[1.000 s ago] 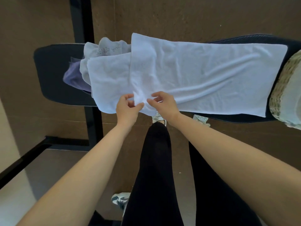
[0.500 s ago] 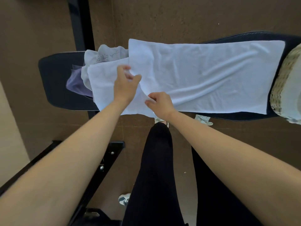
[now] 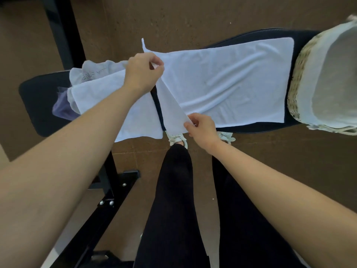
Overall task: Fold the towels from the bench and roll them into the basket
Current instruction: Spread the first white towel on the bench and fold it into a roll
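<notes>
While a white towel (image 3: 228, 84) lies across the bench (image 3: 251, 128), the left hand (image 3: 143, 74) at 11 o'clock and the right hand (image 3: 201, 128) at centre each pinch a corner of its left end, lifted.

Both forearms are seen bare from the lower frame edge to the wrists; no sleeves, watches or rings are shown on the left hand (image 3: 142, 71) or the right hand (image 3: 201, 130). The legs are covered by plain black close-fitting trousers (image 3: 173, 200). Pale off-white lace-up trainers (image 3: 176, 139) are worn, their laces tied in bows over the toes.
</notes>
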